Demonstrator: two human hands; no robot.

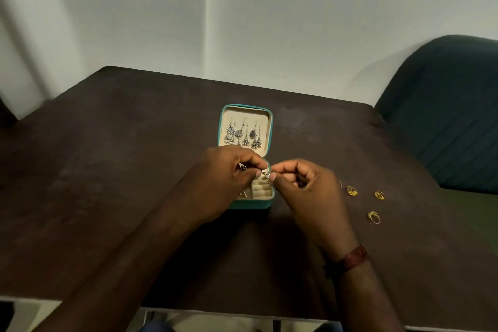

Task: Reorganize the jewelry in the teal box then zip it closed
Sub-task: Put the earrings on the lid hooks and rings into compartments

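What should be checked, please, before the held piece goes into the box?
1. Box open: ok.
2. Piece pinched by left hand and right hand: ok.
3. Piece above the ring rolls: ok.
4. Free slot in the rolls: cannot tell, the hands hide part of them.
5. Earrings hanging in the lid: ok.
6. All rings in the box: not ok, three lie on the table.

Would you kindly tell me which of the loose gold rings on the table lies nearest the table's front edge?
The front ring, lying alone; the back two sit side by side farther away, right of the right hand.
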